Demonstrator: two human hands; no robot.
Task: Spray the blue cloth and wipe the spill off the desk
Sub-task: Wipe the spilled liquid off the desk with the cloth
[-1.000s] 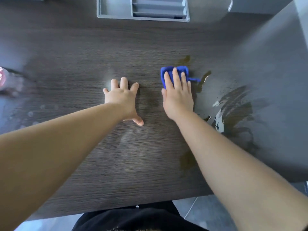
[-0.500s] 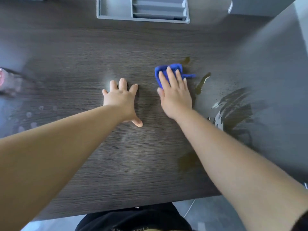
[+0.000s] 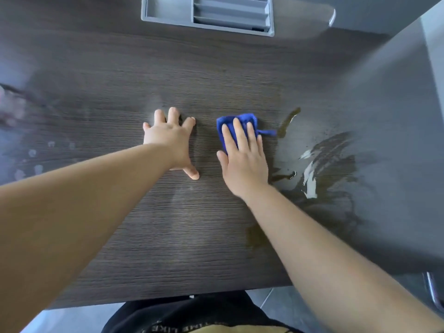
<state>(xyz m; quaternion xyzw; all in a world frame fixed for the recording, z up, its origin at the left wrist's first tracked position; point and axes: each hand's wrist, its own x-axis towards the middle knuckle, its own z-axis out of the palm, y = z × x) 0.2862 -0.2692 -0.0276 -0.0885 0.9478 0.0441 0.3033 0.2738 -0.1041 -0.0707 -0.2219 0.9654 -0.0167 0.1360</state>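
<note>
The fingers [image 3: 240, 134] of my right hand [image 3: 245, 164] lie straight and close together, pressing flat on the folded blue cloth [image 3: 248, 118]. Nothing curls round it; I only bear down with palm and fingers. The cloth pokes out past my fingertips and sits right of the desk's centre, about midway between back and front edges. My left hand [image 3: 169, 143] rests near it on the left, its fingers [image 3: 173, 114] spread and straight on the bare desk [image 3: 192, 68], holding nothing, bracing me. Just right of the cloth lies a thin brown streak [image 3: 288, 121]. Beyond it, toward the right edge, the main spill [image 3: 336, 169] is a wide smeared film with bright wet glints. A fainter patch [image 3: 254, 234] shows nearer the front edge, beside my right forearm. To wipe well, I judge I should carry the cloth rightward over the streak into the big smear, press evenly, draw the liquid inward in overlapping passes rather than shove it toward the edge, and turn to a clean face once it loads up. A grey tray [image 3: 168, 7] sits at the back edge, well apart.
</note>
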